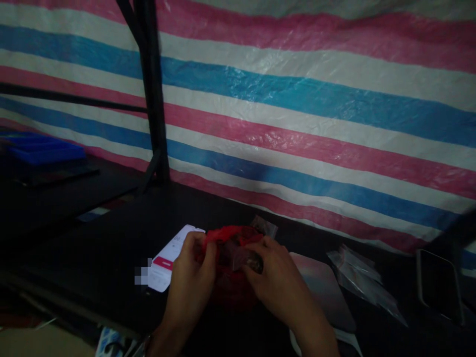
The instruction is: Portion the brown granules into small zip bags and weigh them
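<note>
A red plastic bag [234,292] lies on the black table between my hands, its mouth spread open. My left hand [193,270] is closed, thumb and fingers pinching the bag's left rim. Over the bag's right side, my right hand [273,277] is closed on a small clear plastic bag [241,258] with something dark [255,262] in or against it. The dim light hides what that dark thing is. Behind the right hand, another small clear bag [268,228] with dark contents rests by the red bag's far edge.
Left of my hands lies a phone [161,277] with a lit screen. A flat silvery device [323,287] is partly under my right forearm. Farther right are several clear zip bags [360,277] and a dark-screened device [441,287]. Striped sheeting [297,109], a black post [154,109] and blue trays [44,151] stand behind.
</note>
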A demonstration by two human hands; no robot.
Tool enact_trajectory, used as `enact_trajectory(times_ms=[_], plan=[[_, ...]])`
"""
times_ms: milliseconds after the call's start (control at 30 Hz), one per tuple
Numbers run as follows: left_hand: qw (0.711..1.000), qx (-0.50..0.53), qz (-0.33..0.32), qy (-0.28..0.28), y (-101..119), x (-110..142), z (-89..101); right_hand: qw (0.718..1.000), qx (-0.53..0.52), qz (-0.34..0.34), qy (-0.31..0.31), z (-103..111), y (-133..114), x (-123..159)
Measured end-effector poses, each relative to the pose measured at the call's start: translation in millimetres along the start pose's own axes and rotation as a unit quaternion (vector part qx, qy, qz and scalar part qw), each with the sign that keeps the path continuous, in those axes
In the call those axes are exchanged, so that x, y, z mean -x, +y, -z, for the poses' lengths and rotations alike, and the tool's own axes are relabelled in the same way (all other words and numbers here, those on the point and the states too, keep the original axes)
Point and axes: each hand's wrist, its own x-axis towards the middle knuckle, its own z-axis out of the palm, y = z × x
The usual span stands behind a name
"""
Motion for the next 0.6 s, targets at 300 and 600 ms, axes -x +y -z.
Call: enact_trajectory(times_ms=[300,600], plan=[[0.993,0.098,0.065,0.018,4,0,13.8,0.996,0.084,0.042,0.010,-20,-7,-19],[0.993,0.108,0.053,-0.002,3,3,17.4,0.998,-0.047,0.004,0.030,-26,5,-23]])
